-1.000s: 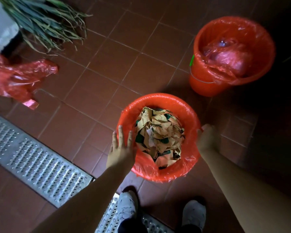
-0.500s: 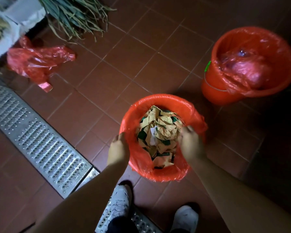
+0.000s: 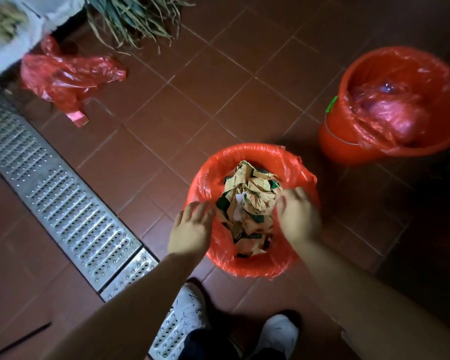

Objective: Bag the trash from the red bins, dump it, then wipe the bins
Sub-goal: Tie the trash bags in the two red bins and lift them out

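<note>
A red bin (image 3: 244,157) lined with a red plastic bag stands on the floor in front of my feet. Crumpled tan and green paper trash (image 3: 250,201) fills it. My left hand (image 3: 190,229) hovers at the bin's left rim with fingers spread and blurred. Over the right rim, my right hand (image 3: 298,216) has spread fingers reaching toward the paper. Whether either hand touches the liner is unclear. A second red bin (image 3: 333,131) with a red liner holding pinkish plastic stands at the right.
A loose red plastic bag (image 3: 68,79) lies on the tile floor at the upper left. A metal drain grate (image 3: 55,198) runs diagonally on the left. Dry green leaves (image 3: 133,19) and a white sack (image 3: 8,35) sit at the top. White shoes (image 3: 190,307) stand below the bin.
Both hands have let go of the liner's rim and opened, fingers now spread over the bin. The view has shifted, so the bins sit further right.
</note>
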A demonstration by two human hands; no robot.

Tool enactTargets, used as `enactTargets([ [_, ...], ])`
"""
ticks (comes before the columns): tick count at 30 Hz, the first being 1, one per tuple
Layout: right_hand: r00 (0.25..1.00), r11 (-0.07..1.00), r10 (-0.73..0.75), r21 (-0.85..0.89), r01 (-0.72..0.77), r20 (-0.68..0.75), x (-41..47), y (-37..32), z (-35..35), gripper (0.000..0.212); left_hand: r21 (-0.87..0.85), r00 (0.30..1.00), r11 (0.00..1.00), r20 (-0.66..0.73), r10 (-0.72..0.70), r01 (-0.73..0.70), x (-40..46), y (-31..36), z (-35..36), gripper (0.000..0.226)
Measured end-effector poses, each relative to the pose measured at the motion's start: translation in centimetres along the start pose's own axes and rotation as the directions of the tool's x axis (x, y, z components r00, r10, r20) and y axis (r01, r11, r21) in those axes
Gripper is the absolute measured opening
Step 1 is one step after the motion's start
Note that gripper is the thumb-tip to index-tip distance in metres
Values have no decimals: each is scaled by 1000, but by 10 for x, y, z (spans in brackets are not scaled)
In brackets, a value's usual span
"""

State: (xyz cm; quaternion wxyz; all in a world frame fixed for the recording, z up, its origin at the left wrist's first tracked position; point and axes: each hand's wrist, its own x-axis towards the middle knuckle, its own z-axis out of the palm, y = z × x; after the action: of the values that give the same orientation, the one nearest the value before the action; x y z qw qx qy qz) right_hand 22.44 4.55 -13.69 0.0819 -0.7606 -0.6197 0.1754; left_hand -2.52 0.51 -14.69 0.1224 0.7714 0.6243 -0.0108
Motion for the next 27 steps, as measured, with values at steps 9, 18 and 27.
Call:
enactTargets([
  [9, 945, 947, 320, -16, -320, 61, 52, 28, -7, 55, -206, 924, 903, 144, -354, 377, 33, -6, 3, 35],
  [18, 985, 984, 169, 67, -166, -44, 56, 18, -5, 10, -205, 998, 977, 35, -50, 56, 66, 11, -6, 18],
  [27, 998, 980, -52, 190, 57, -34, 24, -18, -12, 13, -222, 963, 940, -16, -268, 258, 57, 3, -16, 43],
])
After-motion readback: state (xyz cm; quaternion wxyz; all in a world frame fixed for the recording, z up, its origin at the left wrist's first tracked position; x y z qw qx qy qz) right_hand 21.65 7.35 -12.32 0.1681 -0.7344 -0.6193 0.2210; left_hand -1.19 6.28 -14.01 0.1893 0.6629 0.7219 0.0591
